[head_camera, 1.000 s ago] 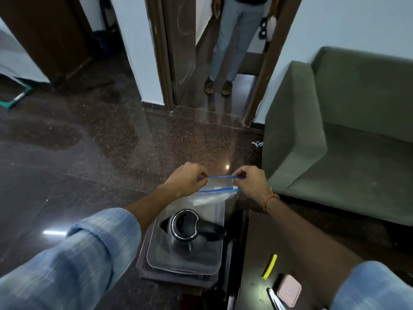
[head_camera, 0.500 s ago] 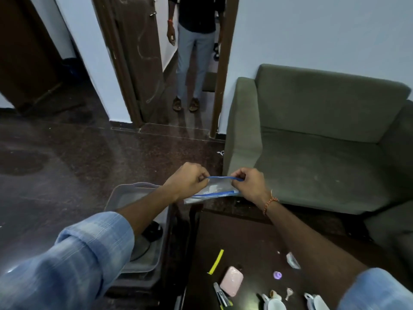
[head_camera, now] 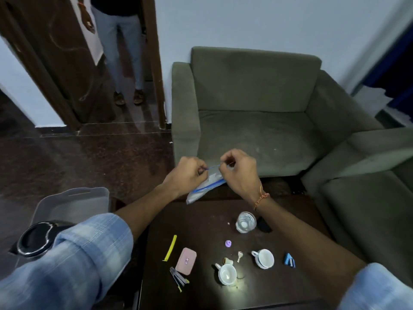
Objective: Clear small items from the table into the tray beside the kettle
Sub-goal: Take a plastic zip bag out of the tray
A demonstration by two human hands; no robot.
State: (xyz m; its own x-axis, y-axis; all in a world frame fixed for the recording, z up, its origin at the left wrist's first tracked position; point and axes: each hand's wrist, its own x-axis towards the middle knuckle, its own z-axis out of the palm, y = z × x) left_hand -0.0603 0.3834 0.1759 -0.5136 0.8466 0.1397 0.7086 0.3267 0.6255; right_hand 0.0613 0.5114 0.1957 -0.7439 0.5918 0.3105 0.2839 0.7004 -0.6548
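head view: the zip bag [head_camera: 206, 185] is pinched at its blue seal by the left hand [head_camera: 186, 175] and right hand [head_camera: 238, 173], now carried from above the tray [head_camera: 73, 203] to over the tabletop [head_camera: 201, 222]; small items probably get bagged next.

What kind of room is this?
Probably a living room or sitting area in a home or office: green sofas stand round a low dark table with teacups, beside an open doorway.
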